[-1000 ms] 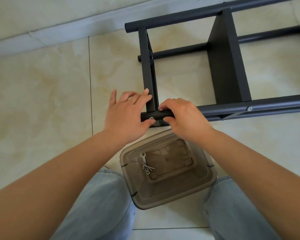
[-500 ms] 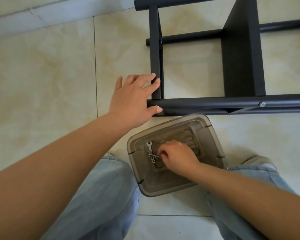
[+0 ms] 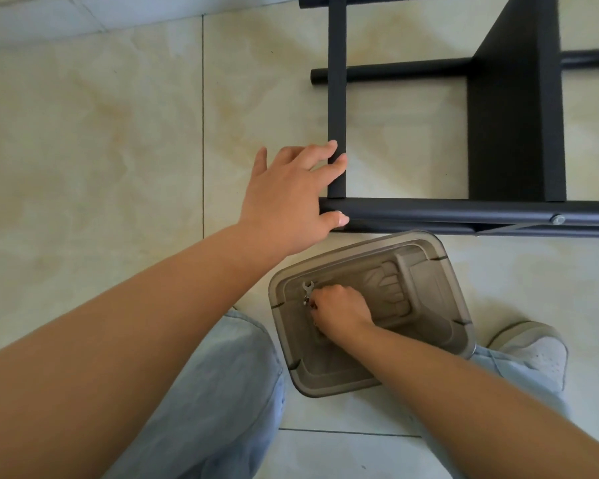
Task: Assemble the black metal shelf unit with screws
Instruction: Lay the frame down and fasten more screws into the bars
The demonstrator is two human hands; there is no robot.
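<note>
- The left hand [image 3: 287,198] is steadying the black metal shelf unit [image 3: 512,133] at its near corner, fingers straight along the upright bar and thumb pressing the long rail: an open, bracing grip, not a clamp.
- The right hand [image 3: 339,311] is curling down inside the smoky plastic bin [image 3: 440,250], fingertips closing on the small wrench [image 3: 307,288]; whether it is also picking up screws I cannot tell.
- The shelf unit is lying on its side on the tiled floor [image 3: 101,133], at twelve to two o'clock from the bin, one bolt [image 3: 558,219] already showing in the rail.
- Judging by its look, the frame is stiff, fairly light and smooth-coated, so gripping near the joint is likely steadying it best.
- The bin is sitting between the person's knees, at five o'clock from the left hand.
</note>
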